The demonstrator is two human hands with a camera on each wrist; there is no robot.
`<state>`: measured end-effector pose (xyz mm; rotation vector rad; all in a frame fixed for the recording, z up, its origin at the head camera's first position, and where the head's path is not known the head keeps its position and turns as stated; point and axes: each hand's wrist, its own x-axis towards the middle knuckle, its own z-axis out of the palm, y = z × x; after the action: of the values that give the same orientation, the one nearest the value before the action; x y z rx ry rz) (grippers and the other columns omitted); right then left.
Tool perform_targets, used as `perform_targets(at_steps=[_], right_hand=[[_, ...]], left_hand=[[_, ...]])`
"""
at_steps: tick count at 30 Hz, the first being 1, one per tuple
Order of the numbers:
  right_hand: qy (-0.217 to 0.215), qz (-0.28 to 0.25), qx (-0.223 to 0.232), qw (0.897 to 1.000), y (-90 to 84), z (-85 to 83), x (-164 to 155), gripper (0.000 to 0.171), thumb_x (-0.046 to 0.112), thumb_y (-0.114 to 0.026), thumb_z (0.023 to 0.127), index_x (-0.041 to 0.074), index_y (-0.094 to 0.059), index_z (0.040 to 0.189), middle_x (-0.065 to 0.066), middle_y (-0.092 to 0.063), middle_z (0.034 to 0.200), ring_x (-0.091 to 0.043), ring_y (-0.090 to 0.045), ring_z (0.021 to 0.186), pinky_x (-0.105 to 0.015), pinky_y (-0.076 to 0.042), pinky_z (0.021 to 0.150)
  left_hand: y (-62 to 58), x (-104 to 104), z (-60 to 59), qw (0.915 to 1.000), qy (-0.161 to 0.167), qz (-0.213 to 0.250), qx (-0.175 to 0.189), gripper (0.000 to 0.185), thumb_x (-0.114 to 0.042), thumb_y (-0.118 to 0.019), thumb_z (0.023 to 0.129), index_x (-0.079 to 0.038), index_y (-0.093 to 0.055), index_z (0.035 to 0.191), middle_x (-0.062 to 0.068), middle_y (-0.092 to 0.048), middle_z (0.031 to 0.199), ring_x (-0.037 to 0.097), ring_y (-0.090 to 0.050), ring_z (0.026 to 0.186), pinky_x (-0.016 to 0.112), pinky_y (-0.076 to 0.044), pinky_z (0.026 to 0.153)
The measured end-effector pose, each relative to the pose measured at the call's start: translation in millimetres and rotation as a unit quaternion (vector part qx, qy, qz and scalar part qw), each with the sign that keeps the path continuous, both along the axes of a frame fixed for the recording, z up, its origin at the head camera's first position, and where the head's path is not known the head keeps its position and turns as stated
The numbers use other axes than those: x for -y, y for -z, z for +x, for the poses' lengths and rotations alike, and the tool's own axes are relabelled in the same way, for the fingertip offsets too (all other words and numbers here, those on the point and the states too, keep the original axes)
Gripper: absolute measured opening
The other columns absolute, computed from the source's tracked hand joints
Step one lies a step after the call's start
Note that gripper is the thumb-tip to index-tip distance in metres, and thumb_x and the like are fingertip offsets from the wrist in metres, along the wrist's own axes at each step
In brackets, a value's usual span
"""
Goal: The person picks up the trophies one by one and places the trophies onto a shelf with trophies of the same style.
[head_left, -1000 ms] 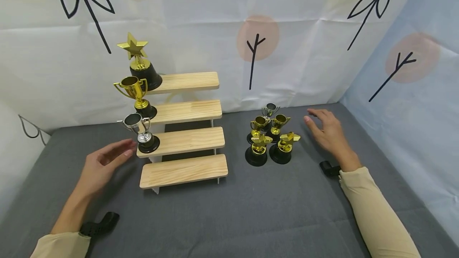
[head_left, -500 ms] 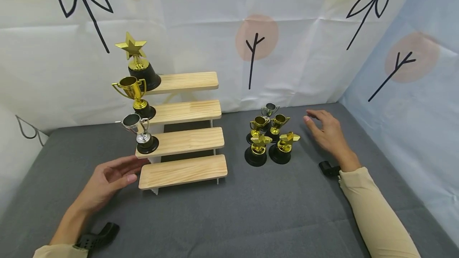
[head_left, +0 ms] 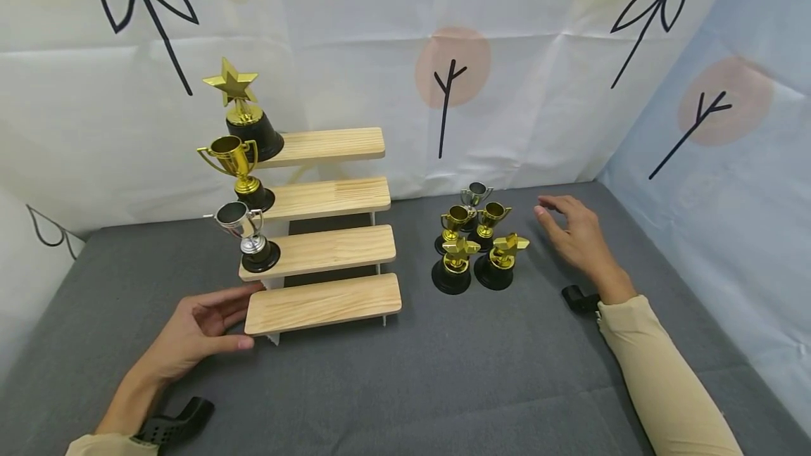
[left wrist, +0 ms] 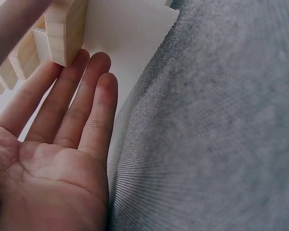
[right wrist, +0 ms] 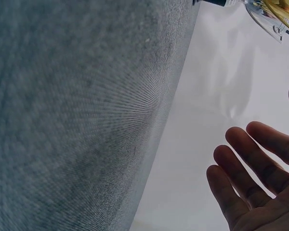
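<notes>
My left hand point(head_left: 190, 333) is at the left end of the lowest wooden step of a four-tier stand point(head_left: 323, 305). Its fingers point(left wrist: 77, 110) are extended, fingertips right at the step's end, thumb by the front corner. Above it, on the second step, stands a silver cup trophy point(head_left: 250, 234). Higher up are a gold cup trophy point(head_left: 241, 167) and, on the top step, a gold star trophy point(head_left: 243, 111). My right hand point(head_left: 576, 238), fingers relaxed and holding nothing, is over the cloth, right of a group of small trophies point(head_left: 475, 241).
The small trophies, with gold stars in front and gold and silver cups behind, stand on grey cloth point(head_left: 443, 371) right of the stand. Printed white fabric point(head_left: 355, 41) rises behind the table, and pale blue fabric point(head_left: 747, 231) rises at the right.
My left hand has moved down and toward the viewer, from beside the silver cup to the lowest step's left end, its thumb spreading forward. The right hand stays in place.
</notes>
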<state>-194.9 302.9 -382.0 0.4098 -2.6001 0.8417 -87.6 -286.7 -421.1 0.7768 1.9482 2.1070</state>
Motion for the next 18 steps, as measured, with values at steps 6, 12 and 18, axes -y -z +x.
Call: perform_targets(at_steps=[6,12,18], right_hand=[[0.0,-0.014,0.004,1.0,-1.9,1.9,1.9,0.041,0.025,-0.058,0.106,-0.006,-0.061,0.133,-0.026,-0.061,0.125,-0.044,-0.056,0.117,-0.065,-0.045,0.098],[-0.003,-0.09,0.037,0.995,-16.0,9.1,6.5,0.036,0.022,-0.062,0.104,-0.001,-0.064,0.132,-0.019,-0.065,0.125,-0.017,-0.061,0.113,-0.051,-0.049,0.106],[-0.039,-0.168,0.06,0.983,-28.4,18.8,11.4,0.034,0.016,-0.065,0.102,-0.001,-0.065,0.131,-0.012,-0.07,0.123,0.004,-0.063,0.105,-0.009,-0.051,0.09]], left_hand=[[2.1,-0.1,-0.1,1.0,-0.002,-0.001,0.0,0.072,0.032,-0.067,0.074,0.027,-0.037,0.139,0.007,-0.059,0.143,0.017,-0.06,0.126,0.028,-0.054,0.102],[3.6,-0.6,-0.1,0.9999,-0.009,-0.005,0.001,0.069,0.031,-0.068,0.075,0.026,-0.04,0.138,0.005,-0.062,0.14,0.017,-0.061,0.125,0.029,-0.054,0.102],[3.7,1.0,-0.5,0.9998,-0.013,-0.009,0.007,0.069,0.031,-0.068,0.075,0.026,-0.04,0.138,0.004,-0.062,0.139,0.016,-0.061,0.125,0.029,-0.054,0.102]])
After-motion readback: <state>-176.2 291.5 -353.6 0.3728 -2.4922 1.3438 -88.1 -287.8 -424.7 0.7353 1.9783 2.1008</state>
